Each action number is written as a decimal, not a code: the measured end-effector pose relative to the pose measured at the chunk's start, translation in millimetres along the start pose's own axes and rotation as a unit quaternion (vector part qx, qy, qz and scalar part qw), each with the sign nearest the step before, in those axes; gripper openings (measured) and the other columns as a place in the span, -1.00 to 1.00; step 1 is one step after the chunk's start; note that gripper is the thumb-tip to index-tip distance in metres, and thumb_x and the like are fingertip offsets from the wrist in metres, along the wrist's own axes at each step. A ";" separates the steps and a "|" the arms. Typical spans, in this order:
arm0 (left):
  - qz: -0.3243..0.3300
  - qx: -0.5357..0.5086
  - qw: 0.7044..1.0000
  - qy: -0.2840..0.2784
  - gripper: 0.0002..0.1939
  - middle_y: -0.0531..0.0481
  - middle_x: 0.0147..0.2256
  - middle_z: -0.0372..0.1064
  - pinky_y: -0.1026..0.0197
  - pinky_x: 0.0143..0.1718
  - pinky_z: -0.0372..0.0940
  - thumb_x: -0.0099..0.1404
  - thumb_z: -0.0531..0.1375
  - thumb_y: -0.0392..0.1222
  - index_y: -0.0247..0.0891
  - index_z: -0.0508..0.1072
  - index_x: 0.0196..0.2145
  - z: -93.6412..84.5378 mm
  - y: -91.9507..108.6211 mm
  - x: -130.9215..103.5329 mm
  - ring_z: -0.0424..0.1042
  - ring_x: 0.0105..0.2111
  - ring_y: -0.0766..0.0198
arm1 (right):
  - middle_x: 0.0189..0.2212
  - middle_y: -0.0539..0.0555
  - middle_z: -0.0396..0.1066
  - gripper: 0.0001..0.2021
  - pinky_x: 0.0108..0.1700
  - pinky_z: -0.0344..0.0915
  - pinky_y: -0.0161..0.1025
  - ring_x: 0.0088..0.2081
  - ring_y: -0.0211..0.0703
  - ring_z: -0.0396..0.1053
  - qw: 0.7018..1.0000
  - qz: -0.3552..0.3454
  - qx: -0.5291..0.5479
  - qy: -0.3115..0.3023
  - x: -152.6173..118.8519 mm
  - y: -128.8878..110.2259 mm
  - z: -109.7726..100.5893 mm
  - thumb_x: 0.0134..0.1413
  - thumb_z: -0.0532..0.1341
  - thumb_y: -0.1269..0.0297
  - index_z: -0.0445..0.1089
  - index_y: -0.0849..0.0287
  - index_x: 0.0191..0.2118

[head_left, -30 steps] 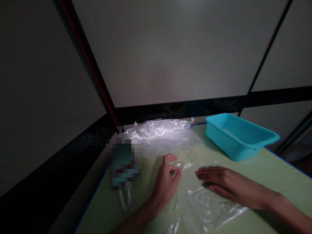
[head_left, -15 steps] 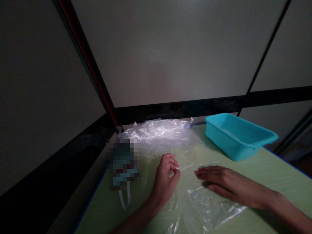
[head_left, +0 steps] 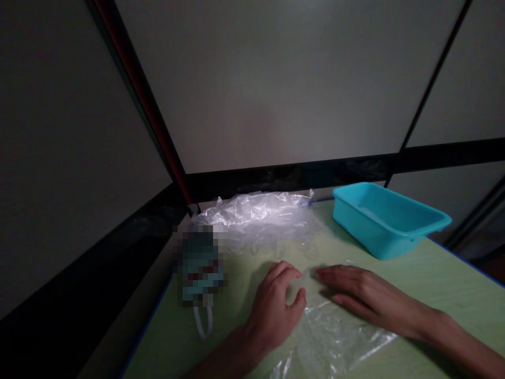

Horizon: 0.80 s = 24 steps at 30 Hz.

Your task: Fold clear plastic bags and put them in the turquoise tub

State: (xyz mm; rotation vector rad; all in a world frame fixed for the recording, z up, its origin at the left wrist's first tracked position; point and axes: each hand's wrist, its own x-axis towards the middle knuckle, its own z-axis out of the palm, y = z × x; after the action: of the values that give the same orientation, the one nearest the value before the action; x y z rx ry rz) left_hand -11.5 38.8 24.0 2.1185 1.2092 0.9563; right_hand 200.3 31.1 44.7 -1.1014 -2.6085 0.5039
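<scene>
My left hand [head_left: 278,308] is over the table, its thumb and fingers curved and apart, with nothing visible held between them. Just to its right, my right hand [head_left: 357,292] lies low and nearly flat, fingers stretched out toward the left. Beneath and in front of the right hand spreads a thin, clear, crinkled plastic piece [head_left: 335,342], which the right hand seems to touch. Its edges are hard to make out against the table.
A heap of clear plastic [head_left: 256,210] with rounded, finger-like ends lies along the back of the pale green table [head_left: 445,295]. At the back right stands a turquoise basin [head_left: 379,231]. A blurred-out item with a white loop [head_left: 203,323] is at left. Wall panels rise behind.
My left hand has come out of a pinch, its thumb and fingers spreading, and has shifted slightly right and nearer. The white bit at its fingertips no longer shows. My right hand is almost still.
</scene>
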 end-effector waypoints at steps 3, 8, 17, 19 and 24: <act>0.033 0.047 0.997 -0.049 -0.55 -0.15 0.07 0.17 0.09 0.09 0.03 0.09 0.11 -0.29 -0.30 0.30 -0.01 3.4 1.2 -6.9 0.12 0.08 0.08 | 0.17 0.16 0.02 -0.50 0.16 0.00 -0.07 0.16 -0.06 0.00 1.000 -0.005 -0.022 0.006 2.7 -0.2 7.2 0.18 -0.03 0.12 -0.01 0.20 0.19; 0.041 0.146 0.974 -0.165 -0.37 -0.17 0.21 -0.22 0.06 0.19 -0.21 0.19 0.04 -0.18 -0.44 -0.02 0.18 3.4 8.2 -16.3 -0.21 0.20 0.09 | 0.23 0.19 -0.26 -0.38 0.21 -0.23 0.03 0.23 -0.04 -0.26 0.998 -0.022 -0.046 -0.039 3.1 5.3 16.1 0.18 -0.05 0.06 -0.27 0.24 0.24; 0.053 0.279 0.929 -0.238 -0.33 -0.23 0.22 -0.43 0.01 0.18 -0.22 0.27 -0.08 -0.01 -0.47 -0.17 0.20 2.5 7.7 -17.9 -0.39 0.21 0.10 | 0.24 0.15 -0.36 -0.33 0.21 -0.32 0.03 0.23 -0.03 -0.33 0.997 -0.013 -0.044 -0.054 -1.1 16.4 22.2 0.16 -0.06 0.00 -0.36 0.20 0.24; 0.060 0.289 0.925 -0.239 -0.32 -0.22 0.22 -0.44 0.02 0.19 -0.22 0.28 -0.10 0.02 -0.47 -0.18 0.20 2.4 6.5 -18.6 -0.40 0.21 0.11 | 0.24 0.14 -0.38 -0.33 0.21 -0.33 0.03 0.23 -0.04 -0.34 0.997 -0.006 -0.043 -0.060 -0.6 16.0 22.6 0.16 -0.06 -0.01 -0.37 0.20 0.24; 0.074 0.293 0.926 -0.225 -0.32 -0.22 0.23 -0.43 0.03 0.19 -0.20 0.29 -0.12 0.05 -0.46 -0.19 0.20 2.5 1.8 -21.0 -0.39 0.21 0.11 | 0.24 0.11 -0.38 -0.35 0.21 -0.40 0.04 0.24 -0.06 -0.39 0.996 0.021 0.017 -0.080 -1.4 14.1 16.1 0.16 -0.08 0.00 -0.35 0.20 0.24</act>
State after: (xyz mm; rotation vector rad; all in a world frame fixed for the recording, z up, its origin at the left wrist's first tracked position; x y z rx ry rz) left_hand -16.0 19.3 17.1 2.7202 1.1940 0.1183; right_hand 204.3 35.8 24.2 -1.1524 -2.7058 0.6691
